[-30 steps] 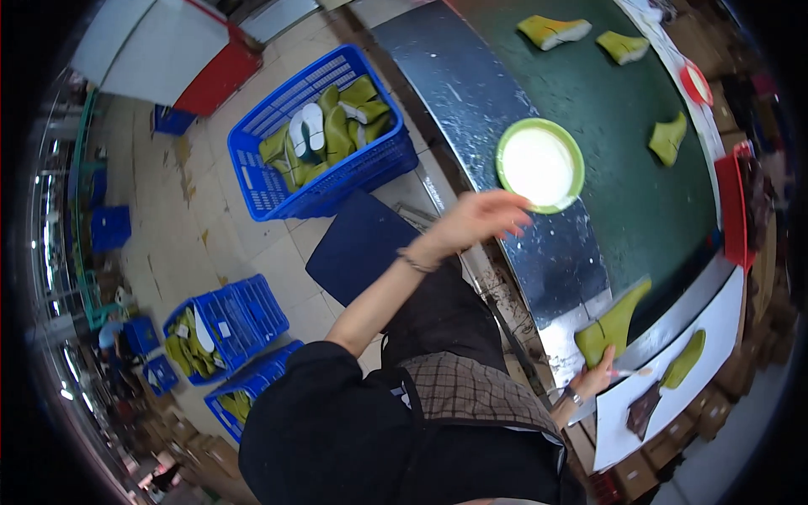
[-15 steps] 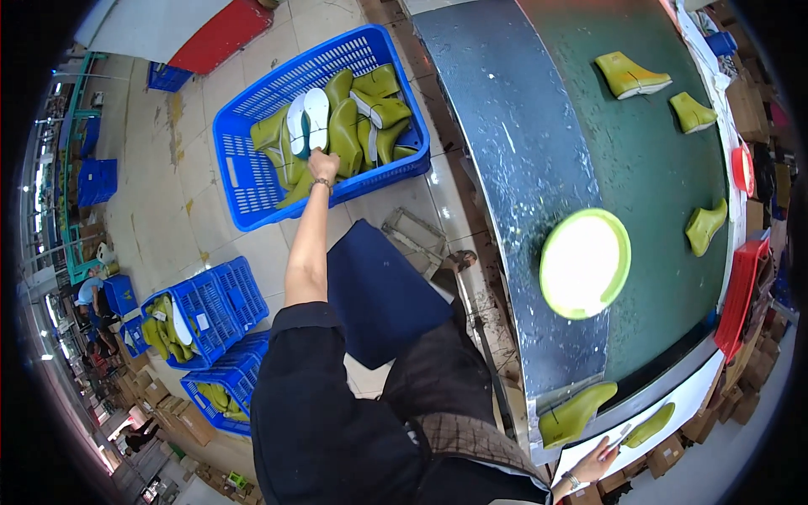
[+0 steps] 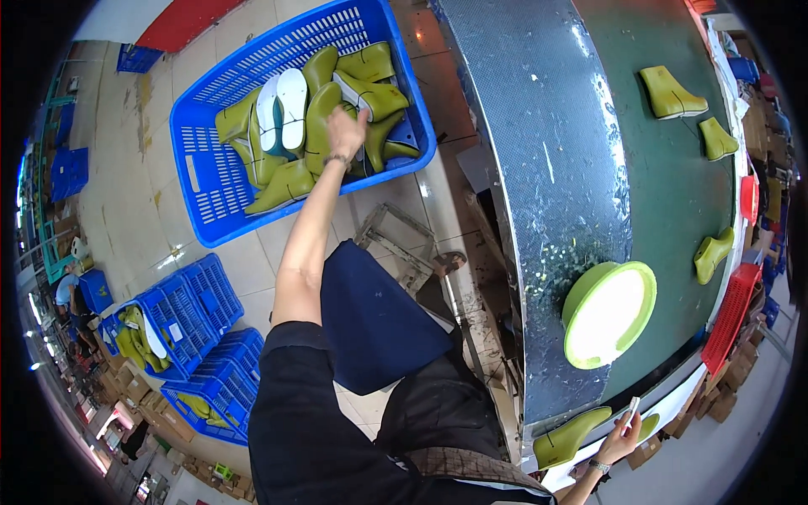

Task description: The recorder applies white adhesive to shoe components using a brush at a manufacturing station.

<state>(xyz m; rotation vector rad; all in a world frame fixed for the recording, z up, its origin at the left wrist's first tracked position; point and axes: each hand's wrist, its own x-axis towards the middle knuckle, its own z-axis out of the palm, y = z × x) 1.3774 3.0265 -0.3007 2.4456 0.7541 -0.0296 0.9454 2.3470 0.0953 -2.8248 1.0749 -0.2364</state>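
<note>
At the lower left, two blue crates [image 3: 220, 290] are holding more olive pieces. In the upper middle, a large blue basket [image 3: 187, 139] is holding olive shoe forms, with a white-soled pair [image 3: 292, 105] lying on top. Just right of that pair, one olive form [image 3: 318, 139] is lying with its long axis running roughly up and down the frame. The left hand [image 3: 345, 133] is hovering over or touching its right side, thumb spread upward; whether the fingers are gripping, I cannot tell. That hand is by far the nearer one. Towards the lower right, another form [image 3: 562, 442] is lying slantwise on the surface [image 3: 551, 177], below a lime bowl [image 3: 581, 305]. Just beyond it, the right hand [image 3: 620, 441] is pinching a slim pale tool [image 3: 633, 409], well apart from the basket.
</note>
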